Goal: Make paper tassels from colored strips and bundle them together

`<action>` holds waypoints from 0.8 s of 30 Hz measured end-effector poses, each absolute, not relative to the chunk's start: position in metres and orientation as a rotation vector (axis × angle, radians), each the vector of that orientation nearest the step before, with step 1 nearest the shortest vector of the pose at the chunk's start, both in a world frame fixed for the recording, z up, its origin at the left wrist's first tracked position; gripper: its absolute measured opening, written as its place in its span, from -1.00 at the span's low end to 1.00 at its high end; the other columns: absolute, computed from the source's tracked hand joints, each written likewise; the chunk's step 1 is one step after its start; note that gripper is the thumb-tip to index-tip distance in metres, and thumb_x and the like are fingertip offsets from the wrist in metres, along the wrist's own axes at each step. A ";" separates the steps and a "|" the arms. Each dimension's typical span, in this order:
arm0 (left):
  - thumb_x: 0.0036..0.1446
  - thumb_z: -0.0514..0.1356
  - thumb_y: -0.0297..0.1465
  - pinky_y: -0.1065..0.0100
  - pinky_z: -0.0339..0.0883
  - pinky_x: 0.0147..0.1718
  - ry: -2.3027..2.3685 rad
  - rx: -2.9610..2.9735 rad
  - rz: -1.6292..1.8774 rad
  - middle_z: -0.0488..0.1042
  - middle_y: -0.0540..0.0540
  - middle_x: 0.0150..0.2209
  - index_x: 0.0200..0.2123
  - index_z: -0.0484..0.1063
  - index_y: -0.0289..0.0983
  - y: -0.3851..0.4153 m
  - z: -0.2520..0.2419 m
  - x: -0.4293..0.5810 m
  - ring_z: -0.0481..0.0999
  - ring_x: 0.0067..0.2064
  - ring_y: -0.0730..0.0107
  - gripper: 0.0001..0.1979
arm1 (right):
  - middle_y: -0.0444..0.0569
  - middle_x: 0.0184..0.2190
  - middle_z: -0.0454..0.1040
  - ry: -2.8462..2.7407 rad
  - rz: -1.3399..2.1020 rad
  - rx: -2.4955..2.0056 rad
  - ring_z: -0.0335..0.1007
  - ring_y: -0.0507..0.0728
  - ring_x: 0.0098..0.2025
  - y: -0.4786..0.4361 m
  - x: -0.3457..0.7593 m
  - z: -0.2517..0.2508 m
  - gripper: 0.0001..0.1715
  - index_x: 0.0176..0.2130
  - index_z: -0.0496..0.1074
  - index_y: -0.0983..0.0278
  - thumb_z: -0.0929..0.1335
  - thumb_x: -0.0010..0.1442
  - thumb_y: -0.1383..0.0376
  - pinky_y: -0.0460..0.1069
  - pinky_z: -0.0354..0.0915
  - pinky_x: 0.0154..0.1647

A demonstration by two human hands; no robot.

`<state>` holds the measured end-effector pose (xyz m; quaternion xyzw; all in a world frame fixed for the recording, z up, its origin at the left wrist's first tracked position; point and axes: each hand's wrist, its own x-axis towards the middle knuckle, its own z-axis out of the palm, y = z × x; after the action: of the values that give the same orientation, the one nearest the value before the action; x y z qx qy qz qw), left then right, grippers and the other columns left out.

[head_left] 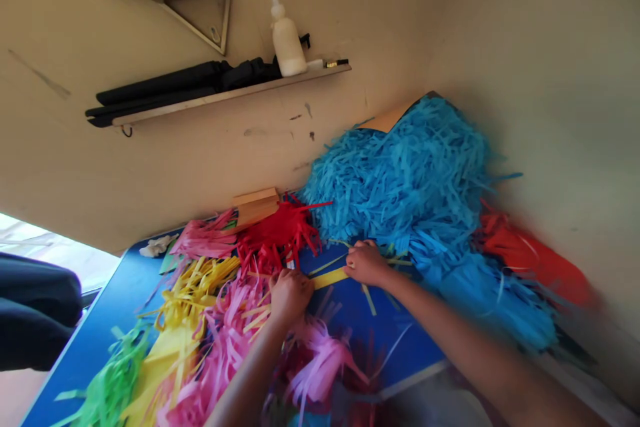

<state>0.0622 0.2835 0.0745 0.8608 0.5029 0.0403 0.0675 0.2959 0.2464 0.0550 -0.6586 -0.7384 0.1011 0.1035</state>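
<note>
Between my two hands a flat yellow paper strip [330, 278] lies stretched just over the blue table [345, 310]. My left hand [291, 293] has its fingers closed on the strip's left end, beside a heap of pink paper fringe [235, 320]. Closed at the strip's other end is my right hand [369, 263], near the foot of a big pile of blue paper fringe [400, 173]. Several thin yellow scraps [369, 300] lie loose around the hands. My fingertips are partly hidden by the backs of my hands.
Red fringe [280, 230], yellow fringe [190, 293] and green fringe [113, 373] spread over the left side. Red paper [537, 260] lies at right against the wall. A wall shelf [230, 97] holds a white glue bottle [289, 43] and black objects [165, 80]. Dark-clothed legs [37, 310] show at far left.
</note>
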 end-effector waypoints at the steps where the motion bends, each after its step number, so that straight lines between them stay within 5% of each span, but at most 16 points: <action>1: 0.21 0.12 -0.28 0.11 0.18 -0.03 1.515 2.603 0.108 0.60 -0.06 -0.29 -0.47 0.57 -0.18 0.284 0.075 0.063 0.48 -0.09 0.16 -0.71 | -0.02 -0.32 0.58 -2.183 0.299 -1.952 0.34 0.22 -0.12 0.248 0.296 0.055 -0.75 -0.46 0.56 0.21 0.37 0.18 0.19 0.10 0.08 -0.04; 7: 0.21 0.13 -0.31 -0.06 0.09 0.08 1.504 2.719 0.103 0.58 -0.15 -0.20 -0.28 0.56 -0.19 0.280 0.083 0.066 0.43 -0.03 0.05 -0.80 | 0.08 -0.25 0.56 -2.177 0.211 -1.995 0.32 0.27 -0.09 0.249 0.298 0.064 -0.74 -0.34 0.57 0.24 0.38 0.21 0.12 0.15 0.09 -0.01; 11: 0.23 0.09 -0.46 0.02 -0.02 0.19 1.186 2.896 0.076 0.56 -0.10 -0.17 -0.21 0.55 -0.11 0.274 0.090 0.069 0.40 -0.01 0.16 -0.77 | 0.05 -0.06 0.51 -2.338 0.095 -1.756 0.21 0.27 0.10 0.239 0.292 0.075 -0.81 -0.17 0.54 0.20 0.35 0.27 0.21 0.24 -0.09 0.18; 16: 0.17 0.14 -0.45 -0.07 -0.07 0.21 1.007 2.988 0.059 0.56 -0.16 -0.23 -0.24 0.54 -0.20 0.269 0.089 0.074 0.40 -0.03 0.10 -0.82 | 0.01 -0.26 0.56 -2.553 0.077 -1.474 0.30 0.18 -0.07 0.237 0.284 0.072 -0.79 -0.28 0.55 0.25 0.33 0.29 0.24 0.22 -0.14 0.21; 24: 0.24 0.05 -0.48 -0.12 -0.07 0.18 1.160 2.969 0.172 0.56 -0.16 -0.32 -0.28 0.55 -0.22 0.268 0.080 0.074 0.44 -0.10 0.10 -0.74 | 0.01 -0.30 0.57 -2.484 0.022 -1.526 0.32 0.20 -0.12 0.245 0.277 0.067 -0.81 -0.31 0.56 0.24 0.33 0.25 0.29 0.28 -0.07 0.14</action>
<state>0.0736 0.2678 0.0801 0.9298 0.3632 0.0540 -0.0251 0.2774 0.2454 0.0666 -0.5202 -0.8465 0.0074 0.1129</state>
